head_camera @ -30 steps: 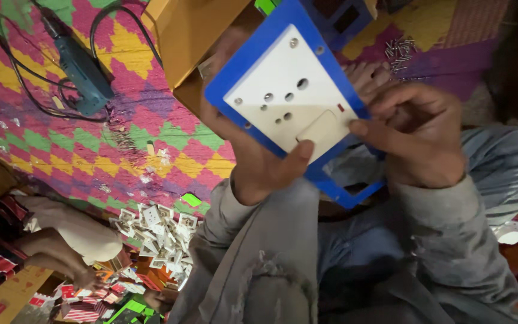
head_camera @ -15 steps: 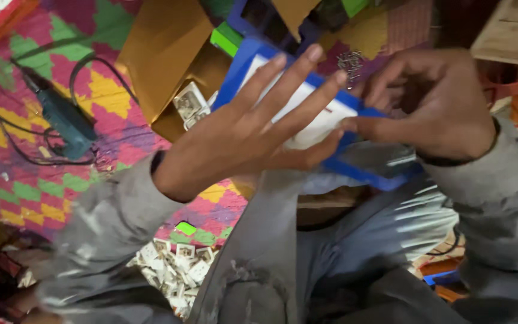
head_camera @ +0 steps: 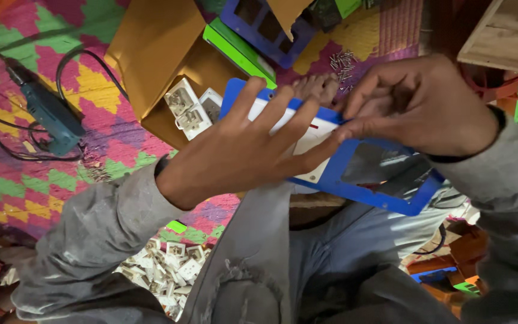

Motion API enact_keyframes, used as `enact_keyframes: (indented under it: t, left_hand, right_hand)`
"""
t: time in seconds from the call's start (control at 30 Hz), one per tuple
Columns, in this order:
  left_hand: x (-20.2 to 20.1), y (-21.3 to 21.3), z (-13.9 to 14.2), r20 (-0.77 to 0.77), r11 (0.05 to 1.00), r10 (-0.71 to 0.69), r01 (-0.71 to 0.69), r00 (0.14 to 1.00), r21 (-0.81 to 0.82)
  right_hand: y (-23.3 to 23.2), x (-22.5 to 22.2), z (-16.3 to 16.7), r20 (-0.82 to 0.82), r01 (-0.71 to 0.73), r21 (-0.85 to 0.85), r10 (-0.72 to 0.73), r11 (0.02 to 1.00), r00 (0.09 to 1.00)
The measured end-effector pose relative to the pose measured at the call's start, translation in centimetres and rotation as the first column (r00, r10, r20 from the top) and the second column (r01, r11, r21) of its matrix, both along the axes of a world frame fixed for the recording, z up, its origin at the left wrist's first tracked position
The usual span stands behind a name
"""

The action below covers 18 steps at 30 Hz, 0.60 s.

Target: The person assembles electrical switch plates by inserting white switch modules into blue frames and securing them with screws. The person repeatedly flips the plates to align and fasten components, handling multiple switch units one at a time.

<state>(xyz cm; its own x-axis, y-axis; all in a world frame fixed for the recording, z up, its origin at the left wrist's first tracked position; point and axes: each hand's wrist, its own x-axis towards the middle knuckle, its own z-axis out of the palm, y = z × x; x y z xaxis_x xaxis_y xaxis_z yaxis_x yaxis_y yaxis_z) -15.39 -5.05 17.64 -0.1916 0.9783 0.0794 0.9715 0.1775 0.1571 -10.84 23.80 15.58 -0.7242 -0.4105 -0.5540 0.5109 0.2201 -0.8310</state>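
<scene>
Resting over the person's lap, blue switch panel (head_camera: 355, 183) with a white socket plate (head_camera: 313, 141) set in it, tilted toward the camera. Left hand (head_camera: 241, 150) lies flat on the white plate, fingers spread wide. Right hand (head_camera: 418, 105) cupped over the panel's upper edge, fingertips curled onto it; exact pinch hidden. Behind: open cardboard box (head_camera: 151, 54) holding white sockets (head_camera: 190, 108), teal drill (head_camera: 46, 111) on patterned mat (head_camera: 25, 186), pile of small white parts (head_camera: 166, 273) near the knee.

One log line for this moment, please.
left hand: flat on white socket plate | right hand: gripping blue plastic frame | teal drill: on mat
</scene>
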Motion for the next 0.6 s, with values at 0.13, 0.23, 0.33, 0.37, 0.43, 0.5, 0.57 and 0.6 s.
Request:
enact_keyframes:
  t: [0.13, 0.23, 0.33, 0.37, 0.43, 0.5, 0.57, 0.6]
  left_hand:
    - [0.1, -0.1, 0.0, 0.001, 1.000, 0.009, -0.009, 1.000, -0.013]
    - [0.1, -0.1, 0.0, 0.017, 1.000, 0.015, -0.015, 1.000, -0.014]
    - [0.3, -0.2, 0.0, 0.066, 0.999, 0.035, -0.035, 0.997, 0.001]
    - [0.3, -0.2, -0.1, 0.084, 0.999, 0.042, -0.043, 0.996, 0.009]
    - [0.6, -0.4, -0.4, 0.225, 0.993, 0.109, -0.114, 0.968, 0.008]
    - [1.1, -0.7, -0.7, 0.450, 0.979, 0.187, -0.204, 0.873, -0.012]
    - [1.6, -1.1, -1.3, 0.711, 0.952, 0.250, -0.301, 0.657, -0.056]
    - [2.0, -1.4, -1.8, 0.836, 0.939, 0.191, -0.344, 0.514, -0.004]
  right_hand:
    - [0.2, -0.5, 0.4, -0.005, -0.003, -0.001, 0.003, 1.000, 1.000]
    - [0.2, -0.9, 0.8, 0.005, -0.032, 0.033, 0.032, 0.999, 0.999]
    - [0.4, -1.3, 1.3, -0.060, -0.077, 0.060, 0.081, 0.995, 0.995]
    - [0.7, -1.6, 1.6, -0.098, -0.117, 0.078, 0.124, 0.990, 0.987]
    - [1.4, -2.1, 2.1, -0.175, -0.148, 0.102, 0.164, 0.984, 0.971]
    - [2.4, -3.0, 2.5, -0.266, -0.124, 0.107, 0.149, 0.986, 0.952]
    - [3.8, -3.8, 3.0, -0.366, -0.029, 0.088, 0.059, 0.996, 0.929]
    - [4.3, -4.0, 3.1, -0.413, 0.037, 0.066, -0.006, 0.997, 0.911]
